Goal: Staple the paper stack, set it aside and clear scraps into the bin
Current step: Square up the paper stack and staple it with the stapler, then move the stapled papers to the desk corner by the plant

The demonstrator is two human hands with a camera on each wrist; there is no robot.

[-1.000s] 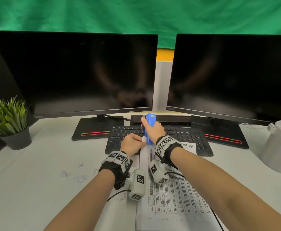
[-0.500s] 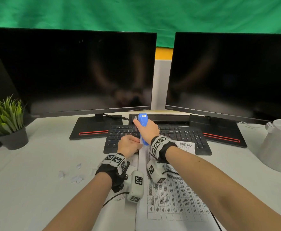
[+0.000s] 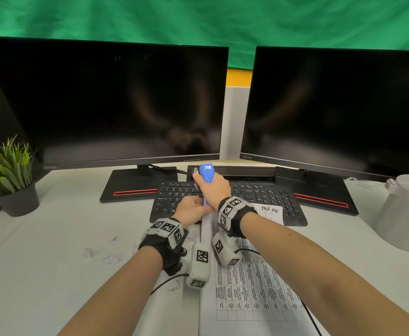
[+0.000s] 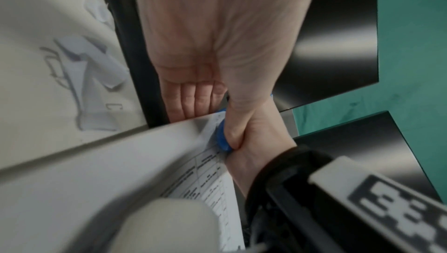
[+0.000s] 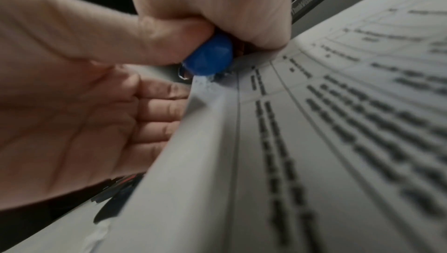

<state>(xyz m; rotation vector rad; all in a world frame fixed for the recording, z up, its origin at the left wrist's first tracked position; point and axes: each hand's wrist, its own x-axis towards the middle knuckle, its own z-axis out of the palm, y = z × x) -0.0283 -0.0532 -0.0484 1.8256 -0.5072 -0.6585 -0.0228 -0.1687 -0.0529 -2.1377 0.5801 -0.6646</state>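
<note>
A blue stapler (image 3: 206, 174) stands tilted over the far left corner of the printed paper stack (image 3: 254, 282), and my right hand (image 3: 214, 190) grips it in a fist. In the right wrist view the stapler's blue end (image 5: 209, 56) sits on the paper corner (image 5: 212, 88). My left hand (image 3: 191, 210) pinches that corner, with its fingers (image 5: 159, 108) under the sheets and the thumb on top. In the left wrist view the curled fingers (image 4: 191, 100) meet the paper edge (image 4: 169, 129). Several white paper scraps (image 3: 111, 259) lie on the desk to the left.
A black keyboard (image 3: 266, 197) lies just beyond the hands, partly under the stack, with two dark monitors (image 3: 106, 105) behind it. A white bin (image 3: 407, 214) stands at the right. A potted plant (image 3: 7, 170) is at the far left.
Both hands keep the same hold on the paper corner and the stapler. The hands have closed up, so the white paper corner between them no longer shows.
</note>
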